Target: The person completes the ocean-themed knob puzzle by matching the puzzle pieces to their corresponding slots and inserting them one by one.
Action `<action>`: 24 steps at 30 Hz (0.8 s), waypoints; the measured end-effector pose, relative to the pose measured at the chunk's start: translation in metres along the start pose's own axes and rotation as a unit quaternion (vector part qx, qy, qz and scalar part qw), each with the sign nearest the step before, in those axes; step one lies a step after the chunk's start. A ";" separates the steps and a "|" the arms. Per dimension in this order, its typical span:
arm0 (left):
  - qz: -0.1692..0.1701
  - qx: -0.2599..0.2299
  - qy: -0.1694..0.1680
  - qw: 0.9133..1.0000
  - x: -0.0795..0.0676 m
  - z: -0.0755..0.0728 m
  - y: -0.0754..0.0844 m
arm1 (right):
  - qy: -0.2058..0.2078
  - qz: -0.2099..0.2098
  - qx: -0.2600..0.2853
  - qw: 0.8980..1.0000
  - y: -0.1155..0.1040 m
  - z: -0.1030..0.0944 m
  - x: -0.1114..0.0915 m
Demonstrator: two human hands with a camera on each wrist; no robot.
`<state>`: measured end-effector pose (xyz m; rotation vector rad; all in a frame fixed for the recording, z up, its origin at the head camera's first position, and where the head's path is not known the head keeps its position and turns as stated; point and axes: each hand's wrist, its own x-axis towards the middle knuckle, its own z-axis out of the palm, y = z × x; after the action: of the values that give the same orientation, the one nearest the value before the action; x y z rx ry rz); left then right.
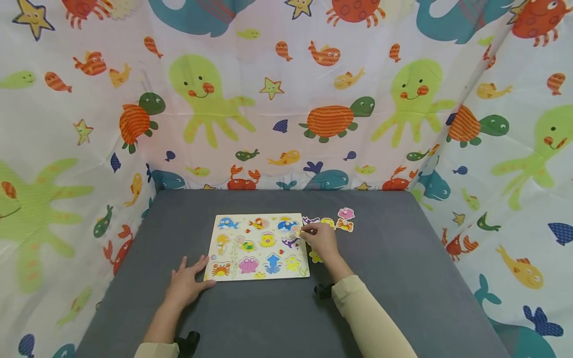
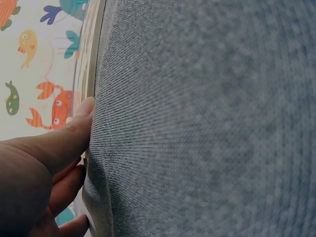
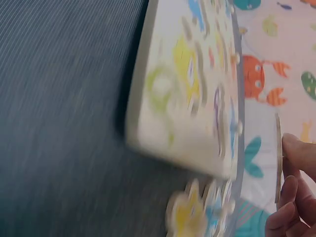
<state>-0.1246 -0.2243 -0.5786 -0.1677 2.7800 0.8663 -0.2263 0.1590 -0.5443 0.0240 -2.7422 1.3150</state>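
Observation:
A pale puzzle board [image 1: 279, 276] with sea-animal pictures lies on the grey table. My left hand [image 1: 185, 286] touches the board's lower left corner, fingers spread and thumb at its near edge. In the left wrist view the thumb [image 2: 79, 128] rests against the board's side [image 2: 93, 54]. My right hand [image 1: 321, 241] pinches a thin puzzle piece [image 3: 278, 168] between thumb and fingers, over the board's right side. That piece appears edge-on in the right wrist view, its picture hidden. Pictures on the board include a pink shell [image 1: 248, 265] and a blue squid [image 1: 272, 263].
Loose pieces lie just right of the board: a pink one [image 1: 346, 213], a crab [image 1: 344, 225], a purple one [image 1: 311, 220] and a yellow star [image 1: 315, 257], partly behind the right hand. A sea-animal curtain [image 1: 268, 64] surrounds the grey table [image 1: 403, 278].

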 end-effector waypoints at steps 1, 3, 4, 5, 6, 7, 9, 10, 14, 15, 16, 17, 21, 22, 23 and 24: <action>0.001 0.001 0.001 1.000 -0.001 0.000 0.000 | -0.004 -0.004 0.001 1.000 -0.004 0.003 0.000; 0.004 -0.001 0.004 1.000 -0.001 0.001 0.000 | -0.012 -0.011 0.000 1.000 -0.012 0.010 -0.001; 0.006 -0.002 0.006 1.000 -0.001 0.002 0.000 | -0.016 -0.016 -0.002 1.000 -0.015 0.014 0.000; 0.007 -0.003 0.006 1.000 -0.001 0.002 0.000 | -0.019 -0.019 -0.003 1.000 -0.017 0.017 0.000; 0.007 -0.004 0.007 1.000 0.000 0.002 0.000 | -0.022 -0.020 -0.003 1.000 -0.020 0.020 0.000; 0.008 -0.005 0.007 1.000 0.000 0.003 0.000 | -0.025 -0.023 -0.004 0.999 -0.023 0.023 0.000; 0.006 -0.008 0.008 1.000 0.002 0.004 0.000 | -0.030 -0.024 -0.002 0.999 -0.028 0.028 0.000; 0.005 -0.009 0.009 1.000 0.002 0.004 0.001 | -0.034 -0.025 -0.002 0.999 -0.030 0.031 0.000; -0.004 -0.013 0.013 1.000 0.002 0.004 0.001 | -0.047 -0.039 -0.005 0.998 -0.043 0.043 -0.001; -0.007 -0.013 0.014 1.000 0.001 0.004 0.001 | -0.052 -0.044 -0.009 0.998 -0.046 0.047 -0.002; -0.008 -0.012 0.015 1.000 0.001 0.004 0.001 | -0.055 -0.047 -0.013 0.997 -0.049 0.050 -0.002; -0.010 -0.012 0.015 1.000 0.001 0.004 0.000 | -0.060 -0.048 -0.012 0.997 -0.051 0.054 -0.002; -0.012 -0.008 0.017 1.000 0.000 0.003 -0.001 | -0.075 -0.043 -0.018 0.996 -0.061 0.069 -0.003; -0.011 -0.008 0.018 1.000 0.000 0.003 -0.001 | -0.079 -0.043 -0.016 0.996 -0.063 0.073 -0.003; -0.011 -0.007 0.018 1.000 -0.001 0.003 -0.001 | -0.082 -0.041 -0.015 0.996 -0.064 0.077 -0.003; -0.011 -0.006 0.019 1.000 -0.001 0.003 -0.002 | -0.084 -0.042 -0.016 0.995 -0.066 0.081 -0.003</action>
<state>-0.1232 -0.2242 -0.5817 -0.2199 2.8025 0.8838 -0.2266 0.0548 -0.5437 0.2569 -2.8629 1.3039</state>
